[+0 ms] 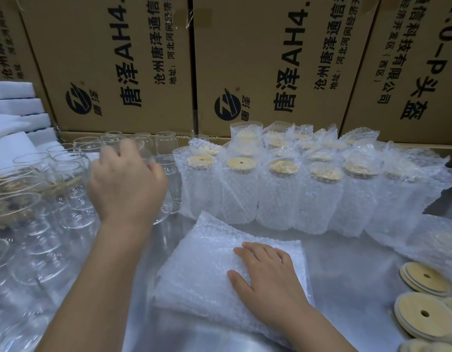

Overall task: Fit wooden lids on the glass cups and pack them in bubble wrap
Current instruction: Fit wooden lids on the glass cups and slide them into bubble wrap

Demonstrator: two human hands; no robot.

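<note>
Several empty glass cups [67, 174] crowd the left of the metal table [346, 275]. My left hand [126, 181] reaches over them from above, fingers curled round the rim of one glass cup [166, 199] at the right edge of the group. My right hand [265, 273] lies flat, fingers straight, on a stack of bubble wrap bags [202, 262] at the front centre. Loose round wooden lids [425, 278] with a centre hole lie at the lower right. Behind the stack stand rows of lidded cups in bubble wrap [278, 196].
Large printed cardboard boxes [270, 67] wall off the back of the table. White foam sheets [14, 102] are piled at the far left. A tangle of straw-like twine [19, 194] lies over the left cups. A wrapped cup [438, 240] lies on its side at the right.
</note>
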